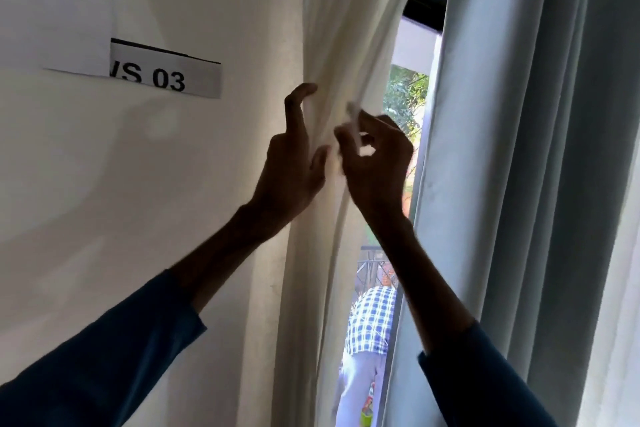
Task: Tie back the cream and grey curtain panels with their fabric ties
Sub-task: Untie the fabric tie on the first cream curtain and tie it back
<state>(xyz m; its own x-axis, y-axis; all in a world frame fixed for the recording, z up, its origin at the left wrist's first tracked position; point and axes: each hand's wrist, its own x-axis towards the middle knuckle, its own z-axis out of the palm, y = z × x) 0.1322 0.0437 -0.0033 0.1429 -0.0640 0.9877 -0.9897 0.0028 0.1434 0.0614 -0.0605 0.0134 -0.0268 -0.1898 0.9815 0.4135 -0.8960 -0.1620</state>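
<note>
The cream curtain panel (pixel 349 28) hangs bunched against the wall, gathered at the height of my hands. My left hand (pixel 294 156) lies against its left edge, forefinger raised and bent, thumb touching the folds. My right hand (pixel 377 159) is just to the right, fingers curled and pinching a thin strip of cream fabric tie (pixel 354 121), which is blurred. The grey curtain panel (pixel 519 149) hangs loose and straight at the right, untouched.
A white wall (pixel 173 184) at the left carries a label reading "S 03" (pixel 166 74) and a paper sheet (pixel 52 3). Between the curtains a narrow window gap (pixel 405 104) shows greenery and a person in a checked shirt (pixel 372 319) outside.
</note>
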